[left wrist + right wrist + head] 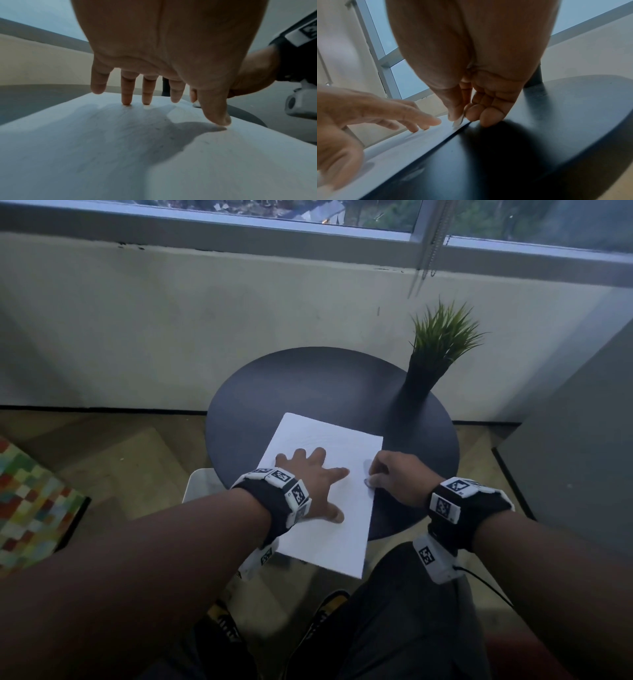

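A white sheet of paper (322, 436) lies on a round dark table (308, 385), its near end hanging over the table's front edge. My left hand (310, 474) is spread on the sheet; in the left wrist view its fingertips (126, 101) and thumb touch the paper (120, 155). My right hand (390, 474) sits at the sheet's right edge with fingers curled. In the right wrist view its thumb and fingers (467, 113) pinch a small pale thing (458, 122) at the paper's edge (412, 146); I cannot tell what it is.
A spiky green plant in a dark vase (435, 350) stands at the table's back right. A colourful checked cushion (30, 501) is at the left, a grey cabinet (582, 457) at the right. Wall and window lie beyond the table.
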`<state>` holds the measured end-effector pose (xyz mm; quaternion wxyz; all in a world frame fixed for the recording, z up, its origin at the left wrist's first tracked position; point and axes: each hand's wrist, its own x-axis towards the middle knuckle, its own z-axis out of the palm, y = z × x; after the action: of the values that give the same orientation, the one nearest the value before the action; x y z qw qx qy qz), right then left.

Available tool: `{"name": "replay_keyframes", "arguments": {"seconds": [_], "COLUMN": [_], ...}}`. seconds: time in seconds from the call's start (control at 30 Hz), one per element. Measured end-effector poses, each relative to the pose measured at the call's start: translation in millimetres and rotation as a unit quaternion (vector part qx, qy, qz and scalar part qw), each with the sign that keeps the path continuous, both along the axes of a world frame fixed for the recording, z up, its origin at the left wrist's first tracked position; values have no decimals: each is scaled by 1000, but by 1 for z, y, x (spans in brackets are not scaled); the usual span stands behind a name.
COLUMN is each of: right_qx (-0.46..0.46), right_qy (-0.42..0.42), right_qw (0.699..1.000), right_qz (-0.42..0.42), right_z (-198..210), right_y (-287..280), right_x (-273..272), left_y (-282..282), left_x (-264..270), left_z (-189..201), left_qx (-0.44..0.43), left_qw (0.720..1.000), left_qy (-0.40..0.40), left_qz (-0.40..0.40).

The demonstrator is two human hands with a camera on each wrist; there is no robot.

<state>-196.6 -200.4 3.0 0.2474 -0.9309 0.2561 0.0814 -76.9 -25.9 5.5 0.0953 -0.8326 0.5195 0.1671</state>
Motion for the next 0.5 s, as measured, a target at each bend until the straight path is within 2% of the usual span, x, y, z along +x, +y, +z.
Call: {"name": "replay_keyframes", "arguments": {"seconds": [0.2,0.33,0.4,0.5], "right_qx": [-6,-31,-45,-46], "right_qy": [46,48,52,79], "right_qw": [999,998,995,973], "right_qz": [15,33,78,210], "right_z": [-7,0,5,11], "right_y": [3,9,22,55], "right_x": [9,7,3,-3], "left_y": [-5,1,3,6], "left_x": [0,3,4,5], "left_z": [0,-7,-11,-14], "left_qx": [18,35,33,30], "left_qw": [999,999,999,998], "left_qy": [-28,21,27,30], "left_qz": [-36,-32,-33,-36]}}
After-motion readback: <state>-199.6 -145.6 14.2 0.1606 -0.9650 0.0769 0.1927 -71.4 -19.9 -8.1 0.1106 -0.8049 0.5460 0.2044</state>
